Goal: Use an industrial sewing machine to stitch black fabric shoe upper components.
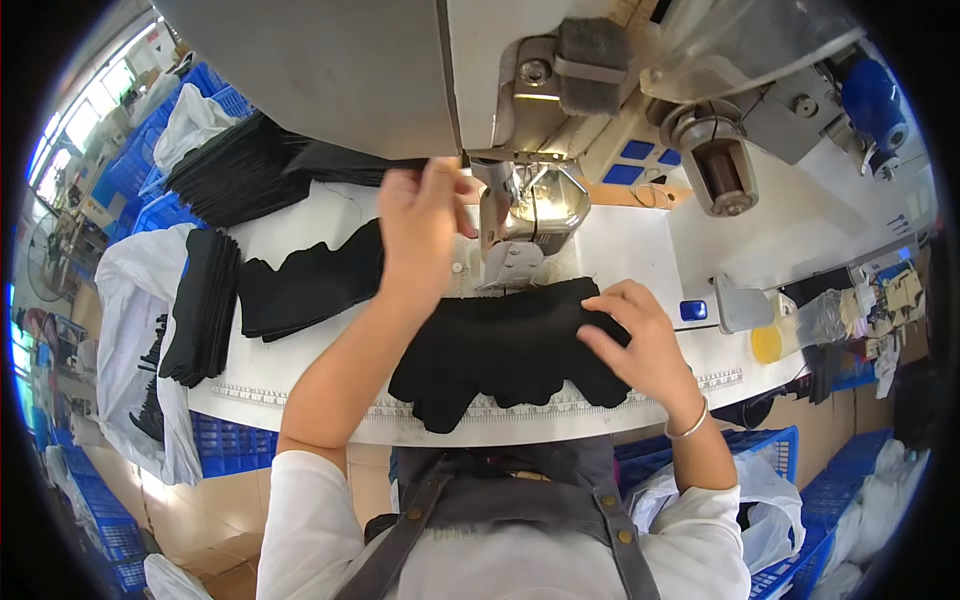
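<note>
A black fabric piece with a scalloped near edge (510, 345) lies flat on the white sewing table, its far edge at the foot of the sewing machine head (515, 265). My right hand (645, 345) rests on the fabric's right end, open, with thumb and fingers apart. Raised beside the machine's needle area, my left hand (425, 225) has its fingers curled together. Whether anything small is between them is hidden. Left of my forearm lies a short stack of similar black pieces (310, 285).
Thick stacks of black fabric (240, 170) stand at the far left, with another upright bundle (200, 305) nearer. A measuring tape (260, 395) runs along the front edge. Blue crates (230, 445) and white plastic bags (140, 345) flank the table. A small blue item (693, 310) sits at right.
</note>
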`<action>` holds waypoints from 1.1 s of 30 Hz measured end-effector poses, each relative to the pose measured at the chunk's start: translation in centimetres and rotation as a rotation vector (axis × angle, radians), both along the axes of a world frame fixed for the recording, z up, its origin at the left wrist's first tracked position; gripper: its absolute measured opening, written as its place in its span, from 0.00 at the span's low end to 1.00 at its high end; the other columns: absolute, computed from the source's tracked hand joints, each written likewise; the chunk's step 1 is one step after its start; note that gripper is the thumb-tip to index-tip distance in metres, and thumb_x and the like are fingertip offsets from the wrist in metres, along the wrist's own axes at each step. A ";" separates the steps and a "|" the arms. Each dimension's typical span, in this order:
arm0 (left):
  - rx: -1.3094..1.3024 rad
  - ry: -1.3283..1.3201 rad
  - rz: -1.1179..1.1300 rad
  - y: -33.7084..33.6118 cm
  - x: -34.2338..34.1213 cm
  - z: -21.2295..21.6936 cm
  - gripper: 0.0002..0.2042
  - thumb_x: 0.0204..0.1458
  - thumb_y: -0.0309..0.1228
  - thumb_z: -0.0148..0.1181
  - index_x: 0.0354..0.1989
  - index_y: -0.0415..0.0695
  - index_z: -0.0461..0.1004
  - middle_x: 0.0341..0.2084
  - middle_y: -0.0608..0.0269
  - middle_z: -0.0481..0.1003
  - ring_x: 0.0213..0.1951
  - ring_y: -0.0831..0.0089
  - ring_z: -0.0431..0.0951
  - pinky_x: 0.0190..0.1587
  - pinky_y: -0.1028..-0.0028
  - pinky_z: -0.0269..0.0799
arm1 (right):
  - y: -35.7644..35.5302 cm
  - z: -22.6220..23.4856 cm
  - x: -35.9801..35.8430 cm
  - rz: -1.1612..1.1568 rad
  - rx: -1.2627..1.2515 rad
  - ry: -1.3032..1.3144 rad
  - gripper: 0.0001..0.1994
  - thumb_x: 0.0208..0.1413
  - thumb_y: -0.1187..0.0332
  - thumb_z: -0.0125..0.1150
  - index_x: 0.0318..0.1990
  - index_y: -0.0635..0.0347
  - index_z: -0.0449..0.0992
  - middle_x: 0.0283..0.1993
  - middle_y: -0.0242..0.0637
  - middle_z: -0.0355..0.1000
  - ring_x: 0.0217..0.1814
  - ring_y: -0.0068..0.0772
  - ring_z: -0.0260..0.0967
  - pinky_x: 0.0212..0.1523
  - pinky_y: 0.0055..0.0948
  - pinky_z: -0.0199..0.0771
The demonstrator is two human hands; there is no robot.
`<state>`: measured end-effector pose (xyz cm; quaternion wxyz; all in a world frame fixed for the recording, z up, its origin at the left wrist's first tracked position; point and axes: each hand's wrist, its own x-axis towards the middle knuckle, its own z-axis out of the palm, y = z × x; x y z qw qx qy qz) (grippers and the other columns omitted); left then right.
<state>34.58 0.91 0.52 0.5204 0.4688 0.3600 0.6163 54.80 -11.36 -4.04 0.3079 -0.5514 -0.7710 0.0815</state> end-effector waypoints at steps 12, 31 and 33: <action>-0.477 0.001 -0.055 -5.1 -13.1 -5.8 0.21 0.54 0.45 0.46 0.16 0.42 0.63 0.10 0.66 0.63 0.11 0.80 0.60 0.14 0.81 0.55 | -1.3 -0.4 -0.9 -0.180 -0.078 0.134 0.14 0.37 0.73 0.65 0.28 0.63 0.64 0.35 0.41 0.64 0.33 0.36 0.64 0.34 0.29 0.66; 0.050 0.639 -0.685 -0.4 -2.5 3.2 0.13 0.51 0.32 0.51 0.18 0.39 0.62 0.15 0.77 0.57 0.20 0.88 0.54 0.20 0.82 0.49 | 3.7 6.8 -3.6 0.002 -0.085 0.466 0.11 0.48 0.78 0.56 0.41 0.59 0.72 0.20 0.21 0.53 0.20 0.09 0.46 0.20 0.11 0.46; 0.081 0.619 -0.668 -0.1 -2.4 2.8 0.12 0.50 0.32 0.51 0.19 0.39 0.63 0.15 0.77 0.58 0.20 0.88 0.54 0.20 0.82 0.49 | 4.0 6.6 -3.8 0.038 -0.033 0.563 0.11 0.49 0.77 0.56 0.41 0.59 0.73 0.20 0.20 0.52 0.20 0.08 0.44 0.20 0.11 0.43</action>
